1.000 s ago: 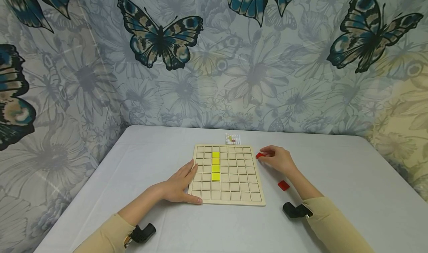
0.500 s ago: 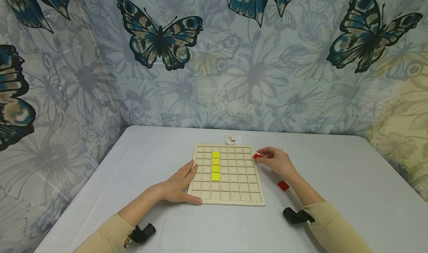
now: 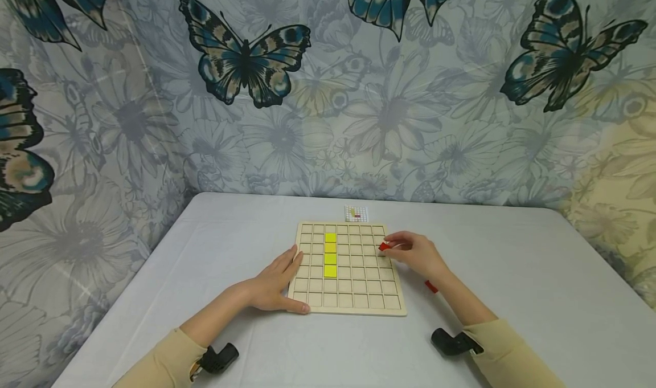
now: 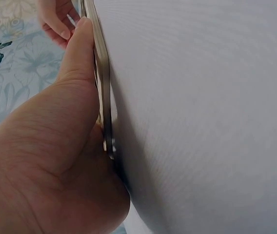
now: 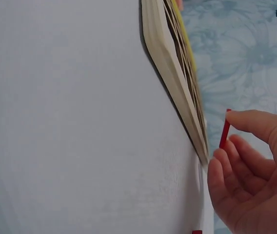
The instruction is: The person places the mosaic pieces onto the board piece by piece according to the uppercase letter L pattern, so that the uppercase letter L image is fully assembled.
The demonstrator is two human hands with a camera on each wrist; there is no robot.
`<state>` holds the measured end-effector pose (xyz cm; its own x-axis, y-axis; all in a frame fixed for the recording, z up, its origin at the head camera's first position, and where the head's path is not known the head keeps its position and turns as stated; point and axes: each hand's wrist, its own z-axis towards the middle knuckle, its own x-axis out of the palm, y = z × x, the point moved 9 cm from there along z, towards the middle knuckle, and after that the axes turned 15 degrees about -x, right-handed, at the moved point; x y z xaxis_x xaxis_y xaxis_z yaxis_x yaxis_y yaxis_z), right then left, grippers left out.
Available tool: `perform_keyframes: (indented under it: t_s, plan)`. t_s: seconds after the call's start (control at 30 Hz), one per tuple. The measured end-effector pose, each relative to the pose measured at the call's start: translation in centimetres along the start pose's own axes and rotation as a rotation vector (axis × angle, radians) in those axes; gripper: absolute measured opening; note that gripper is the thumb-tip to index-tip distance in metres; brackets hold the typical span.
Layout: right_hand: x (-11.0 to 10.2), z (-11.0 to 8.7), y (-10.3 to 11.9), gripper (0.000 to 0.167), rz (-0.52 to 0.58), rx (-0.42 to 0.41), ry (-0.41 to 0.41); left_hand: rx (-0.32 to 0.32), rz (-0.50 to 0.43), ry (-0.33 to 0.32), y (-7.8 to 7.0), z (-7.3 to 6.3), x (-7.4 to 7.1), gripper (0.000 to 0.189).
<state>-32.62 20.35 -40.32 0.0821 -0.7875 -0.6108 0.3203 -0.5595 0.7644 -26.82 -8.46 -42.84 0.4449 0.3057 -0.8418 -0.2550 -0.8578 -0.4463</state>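
Note:
My right hand (image 3: 416,256) pinches a red square tile (image 3: 384,246) between thumb and fingertips, over the right edge of the wooden grid board (image 3: 359,312). In the right wrist view the tile (image 5: 225,128) shows edge-on, with the board (image 5: 170,68) beside it. A column of several yellow tiles (image 3: 330,258) fills cells left of the board's middle. My left hand (image 3: 274,281) rests on the board's left side, fingers straight, thumb at the near corner. The left wrist view shows that hand (image 4: 55,131) against the board's edge (image 4: 104,78).
A second red tile (image 3: 431,286) lies on the white table (image 3: 246,217), partly behind the right forearm. Just beyond the board's far edge is a small printed grid card (image 3: 356,213). A butterfly-patterned cloth (image 3: 287,137) hangs behind the table.
My right hand has carried the red tile leftward and slightly nearer, from beside the board to over its right edge. The forearm now covers part of the second red tile. My left hand stays put.

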Motion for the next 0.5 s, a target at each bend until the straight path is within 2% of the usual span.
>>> perform_keyframes:
  t_s: [0.27,0.5]
  plan:
    - [1.1,-0.4,1.1,0.038,0.034,-0.001,0.022,-0.003,-0.006,0.002,0.0,0.0,0.0,0.115]
    - [2.2,-0.6,2.2,0.038,0.021,-0.02,0.038,-0.006,-0.006,0.001,0.0,0.0,0.0,0.115]
